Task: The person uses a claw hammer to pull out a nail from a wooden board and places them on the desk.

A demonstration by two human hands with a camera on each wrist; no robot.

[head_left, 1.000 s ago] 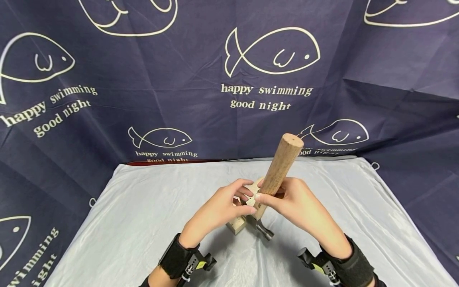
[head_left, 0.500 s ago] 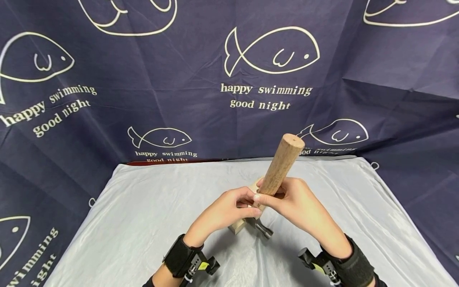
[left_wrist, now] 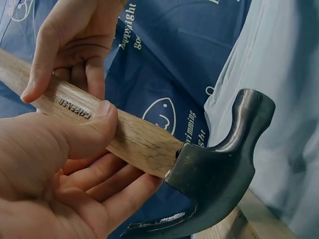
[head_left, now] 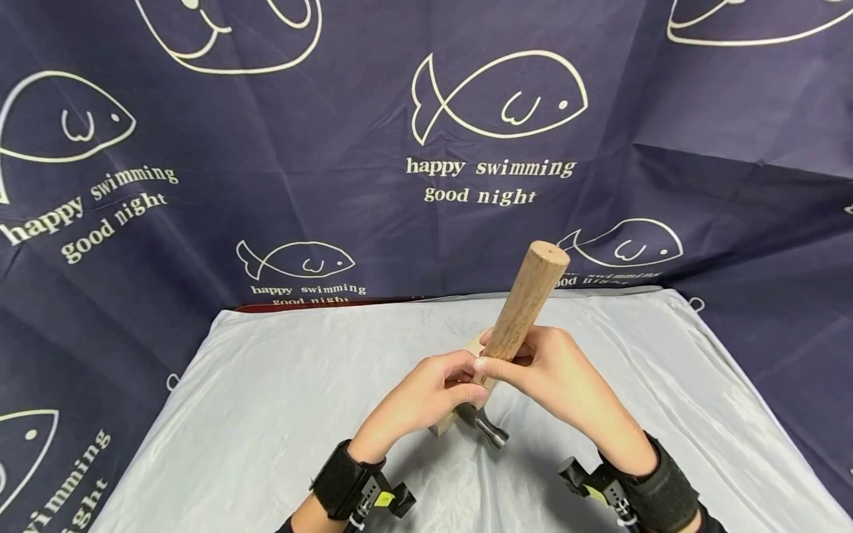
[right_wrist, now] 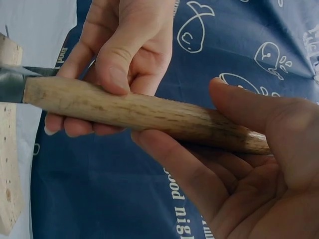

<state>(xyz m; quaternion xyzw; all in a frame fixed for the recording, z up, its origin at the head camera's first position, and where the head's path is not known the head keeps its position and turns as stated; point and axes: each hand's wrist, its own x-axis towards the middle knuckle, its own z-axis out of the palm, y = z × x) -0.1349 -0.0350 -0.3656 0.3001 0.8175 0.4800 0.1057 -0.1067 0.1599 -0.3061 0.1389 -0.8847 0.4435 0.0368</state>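
A claw hammer point(head_left: 529, 296) is held between both hands, its round wooden handle slanting up and its dark metal head point(left_wrist: 214, 159) low over the table. My left hand point(head_left: 426, 392) pinches the handle close to the head, thumb on top and fingers beneath. Farther up the handle, my right hand point(head_left: 553, 370) grips it between thumb and fingers. Printed letters point(left_wrist: 75, 107) show on the wood between the two hands. Under the hammer lies a pale wooden block point(right_wrist: 7, 149) with small holes, mostly hidden by the hands in the head view.
A light grey cloth point(head_left: 280, 444) covers the table. Behind it hangs a dark blue curtain point(head_left: 373, 185) printed with white fish and lettering. At the block's far end, a thin nail-like piece point(right_wrist: 7, 31) sticks up in the right wrist view.
My left hand has moved slightly right and its fingers have closed onto the hammer handle near the head. My right hand and the hammer have hardly moved.
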